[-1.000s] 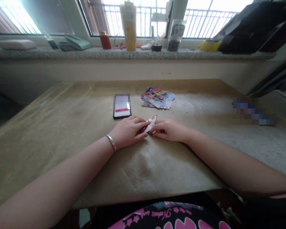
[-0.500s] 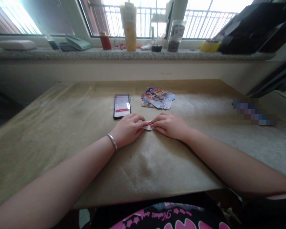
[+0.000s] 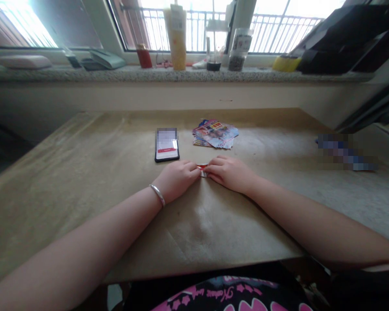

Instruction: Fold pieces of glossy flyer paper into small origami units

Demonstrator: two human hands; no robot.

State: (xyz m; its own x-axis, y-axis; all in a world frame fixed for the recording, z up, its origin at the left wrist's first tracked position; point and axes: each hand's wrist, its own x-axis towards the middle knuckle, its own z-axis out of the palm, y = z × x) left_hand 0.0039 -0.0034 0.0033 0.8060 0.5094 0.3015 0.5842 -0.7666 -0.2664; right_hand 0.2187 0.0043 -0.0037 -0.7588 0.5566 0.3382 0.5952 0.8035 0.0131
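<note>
A small folded piece of paper [image 3: 202,173], white with red on it, lies on the table between my hands, largely covered by fingers. My left hand [image 3: 180,176], with a silver bangle at the wrist, is closed on the paper's left side. From the other side my right hand [image 3: 228,172] pinches it, fingertips close to those of the left. Just beyond the left hand lies a phone [image 3: 167,149] with a lit screen. Farther back, past the right hand, is a loose stack of colourful printed paper pieces [image 3: 215,134].
At the table's [image 3: 84,172] right side lies a blurred-out dark item [image 3: 345,152]. Along the stone windowsill [image 3: 100,74] behind stand a tall yellowish bottle [image 3: 177,41], a red bottle [image 3: 144,57], a clear jar [image 3: 238,52] and a large black object [image 3: 337,43].
My left hand has shifted slightly right and nearer to me, its fingers curling in closer to the right hand. Less of the paper's white face shows. The phone and stack stay put.
</note>
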